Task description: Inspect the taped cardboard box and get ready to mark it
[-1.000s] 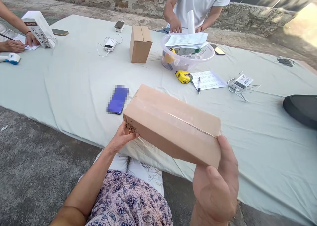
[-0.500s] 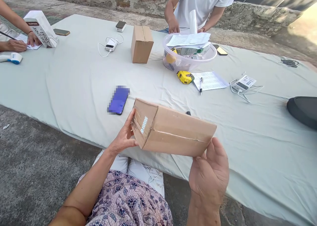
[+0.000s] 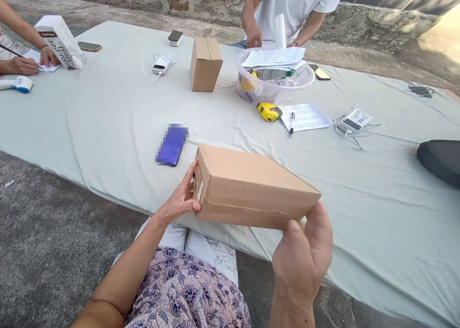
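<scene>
I hold a long brown cardboard box (image 3: 251, 186) between both hands, just above the near edge of a pale green sheet (image 3: 108, 126). My left hand (image 3: 179, 198) grips its left end, where a small white sticker shows. My right hand (image 3: 305, 256) clasps the right end from below, thumb up against the front face. A blue phone (image 3: 171, 145) lies on the sheet just left of the box.
Further back sit a smaller upright cardboard box (image 3: 205, 63), a clear plastic bowl (image 3: 275, 81) topped with papers, a yellow tape measure (image 3: 268, 111), a printed sheet with a pen (image 3: 304, 117), and power banks with cables. Other people sit at the far left and far side.
The box has been turned in my hands: the taped face rolled away and a plain face is up. It sits lower and closer to me.
</scene>
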Motion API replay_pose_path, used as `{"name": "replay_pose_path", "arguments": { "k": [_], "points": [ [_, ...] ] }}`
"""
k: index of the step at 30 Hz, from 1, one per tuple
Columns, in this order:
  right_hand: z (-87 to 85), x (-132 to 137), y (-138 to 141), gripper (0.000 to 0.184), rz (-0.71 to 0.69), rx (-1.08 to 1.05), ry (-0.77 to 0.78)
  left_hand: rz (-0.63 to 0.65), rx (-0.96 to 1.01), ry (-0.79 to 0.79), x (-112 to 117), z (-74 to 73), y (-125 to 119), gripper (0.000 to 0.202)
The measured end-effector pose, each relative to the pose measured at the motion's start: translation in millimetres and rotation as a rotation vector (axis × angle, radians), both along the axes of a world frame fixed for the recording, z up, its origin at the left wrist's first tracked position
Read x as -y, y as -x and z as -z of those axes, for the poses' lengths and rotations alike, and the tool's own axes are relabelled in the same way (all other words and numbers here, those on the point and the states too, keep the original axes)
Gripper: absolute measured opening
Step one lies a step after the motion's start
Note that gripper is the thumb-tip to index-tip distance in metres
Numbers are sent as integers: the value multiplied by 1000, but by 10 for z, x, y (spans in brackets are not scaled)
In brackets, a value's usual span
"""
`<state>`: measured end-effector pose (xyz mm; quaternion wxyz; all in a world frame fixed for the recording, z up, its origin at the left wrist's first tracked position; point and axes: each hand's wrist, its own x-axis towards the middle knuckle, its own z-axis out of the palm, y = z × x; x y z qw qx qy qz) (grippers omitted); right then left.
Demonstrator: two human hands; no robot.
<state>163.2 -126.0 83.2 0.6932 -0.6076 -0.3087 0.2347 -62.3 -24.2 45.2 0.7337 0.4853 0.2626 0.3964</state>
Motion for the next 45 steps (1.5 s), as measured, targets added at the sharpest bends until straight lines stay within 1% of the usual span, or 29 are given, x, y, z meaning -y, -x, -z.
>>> {"name": "replay_pose_path", "arguments": {
  "k": [4,8,11,13,15,17,22,25,28,32,35,39,45],
  "points": [
    [-21,-12,-47,52,-18,-35,-21,24,-20,-65,11,0,10,132],
    [46,7,-129,44,66,-100,-64,90,-50,-103,25,-33,29,132],
    [67,3,-130,37,137,-112,-55,140,-64,-67,40,-66,49,129],
    [59,-11,-94,35,172,-101,-38,133,-40,-21,46,-83,58,124],
    [43,-24,-51,37,186,-102,-29,91,-28,8,49,-97,62,120],
    [28,-29,-18,39,167,-107,-31,65,-48,25,53,-113,64,117],
    [-6,-21,25,40,136,-80,-62,67,-67,41,64,-167,55,105],
    [-24,-16,47,40,148,-79,-93,55,-80,42,63,-189,45,102],
    [-29,-9,44,42,175,-97,-113,94,-94,78,58,-207,51,104],
    [-20,-14,-5,45,204,-133,-121,155,-67,108,54,-223,54,111],
    [-14,-23,-32,44,212,-119,-118,148,-23,65,49,-202,37,111],
    [-7,-26,-38,41,225,-148,-66,130,-4,14,40,-158,23,111],
    [-11,-22,-41,39,223,-209,-64,117,-15,13,44,-158,23,112]
  ]
}}
